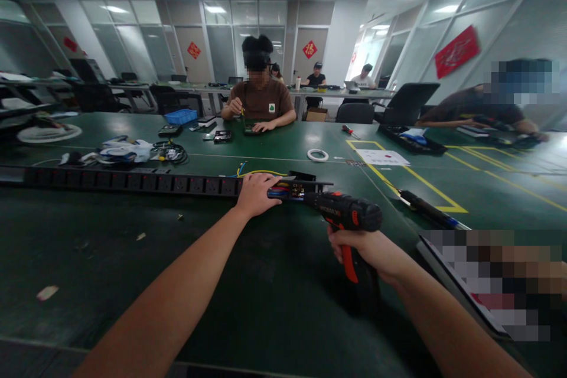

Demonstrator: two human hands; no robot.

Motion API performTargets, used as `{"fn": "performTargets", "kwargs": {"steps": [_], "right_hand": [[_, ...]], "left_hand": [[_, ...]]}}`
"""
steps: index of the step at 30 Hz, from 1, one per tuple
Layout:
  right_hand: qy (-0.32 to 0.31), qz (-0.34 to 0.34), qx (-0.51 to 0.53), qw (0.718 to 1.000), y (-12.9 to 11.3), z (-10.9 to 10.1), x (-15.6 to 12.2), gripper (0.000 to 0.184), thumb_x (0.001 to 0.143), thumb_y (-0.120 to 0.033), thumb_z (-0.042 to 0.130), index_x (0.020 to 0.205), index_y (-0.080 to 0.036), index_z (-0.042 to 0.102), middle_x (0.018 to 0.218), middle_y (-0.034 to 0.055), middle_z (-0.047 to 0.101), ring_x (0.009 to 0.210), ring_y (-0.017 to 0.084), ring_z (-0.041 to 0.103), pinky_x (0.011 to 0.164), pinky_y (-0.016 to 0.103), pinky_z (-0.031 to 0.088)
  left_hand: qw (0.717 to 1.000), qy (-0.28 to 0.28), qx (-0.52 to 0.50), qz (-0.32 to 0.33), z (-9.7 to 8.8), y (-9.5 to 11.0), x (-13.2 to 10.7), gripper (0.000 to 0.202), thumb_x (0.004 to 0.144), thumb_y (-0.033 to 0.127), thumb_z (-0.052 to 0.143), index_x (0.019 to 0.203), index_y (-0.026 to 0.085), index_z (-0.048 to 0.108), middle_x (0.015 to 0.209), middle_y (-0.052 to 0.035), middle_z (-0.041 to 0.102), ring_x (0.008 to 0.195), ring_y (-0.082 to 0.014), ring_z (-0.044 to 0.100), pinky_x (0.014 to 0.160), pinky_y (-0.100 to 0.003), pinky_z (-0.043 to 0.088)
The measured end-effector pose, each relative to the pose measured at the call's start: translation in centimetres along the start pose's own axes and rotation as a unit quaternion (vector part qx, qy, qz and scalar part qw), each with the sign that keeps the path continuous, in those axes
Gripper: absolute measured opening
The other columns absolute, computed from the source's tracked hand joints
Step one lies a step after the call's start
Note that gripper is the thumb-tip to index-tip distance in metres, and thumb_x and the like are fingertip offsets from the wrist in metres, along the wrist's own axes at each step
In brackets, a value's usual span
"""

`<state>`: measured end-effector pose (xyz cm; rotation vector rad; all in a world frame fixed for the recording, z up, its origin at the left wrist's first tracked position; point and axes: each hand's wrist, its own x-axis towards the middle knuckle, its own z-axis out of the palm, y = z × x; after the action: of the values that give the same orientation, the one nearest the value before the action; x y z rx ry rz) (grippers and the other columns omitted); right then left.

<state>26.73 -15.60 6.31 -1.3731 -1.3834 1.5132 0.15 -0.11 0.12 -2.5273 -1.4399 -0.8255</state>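
Observation:
A long black power strip (133, 182) lies across the green table, its right end opened with coloured wires showing. My left hand (257, 194) rests closed over that right end, holding it down. My right hand (361, 251) grips the handle of a black and red cordless screwdriver (348, 212). The tool's tip points left into the opened end of the strip, right beside my left fingers.
A white tape roll (318, 155), a paper sheet (383, 157) and yellow floor-style markings lie beyond. A black pen-like tool (427, 208) lies right. Cables and white packets (126, 150) sit at left. A person works opposite (261, 100); another person sits at far right.

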Motion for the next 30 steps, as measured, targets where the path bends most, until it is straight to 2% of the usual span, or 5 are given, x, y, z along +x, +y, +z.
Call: {"fn": "performTargets", "kwargs": {"steps": [19,30], "right_hand": [[0.004,0.007,-0.002,1.000,-0.10,0.02,-0.03,0.011,0.066,-0.024,0.067,0.075,-0.019,0.063,0.056,-0.0015,0.060,0.054,0.016,0.057,0.056,0.029,0.046],[0.000,0.006,-0.009,1.000,0.16,-0.14,0.04,0.008,0.068,-0.023,0.066,0.073,-0.019,0.062,0.057,-0.0011,0.061,0.055,0.016,0.057,0.056,0.028,0.046]], "left_hand": [[1.000,-0.003,0.001,-0.003,-0.10,0.03,-0.06,0.067,0.075,0.054,0.080,0.137,0.034,0.060,0.134,-0.0036,0.064,0.126,-0.0313,0.053,0.108,-0.050,0.030],[1.000,0.002,-0.006,0.000,0.22,-0.20,-0.08,0.069,0.075,0.053,0.081,0.138,0.035,0.060,0.133,-0.0035,0.064,0.126,-0.0320,0.053,0.108,-0.051,0.030]]}}
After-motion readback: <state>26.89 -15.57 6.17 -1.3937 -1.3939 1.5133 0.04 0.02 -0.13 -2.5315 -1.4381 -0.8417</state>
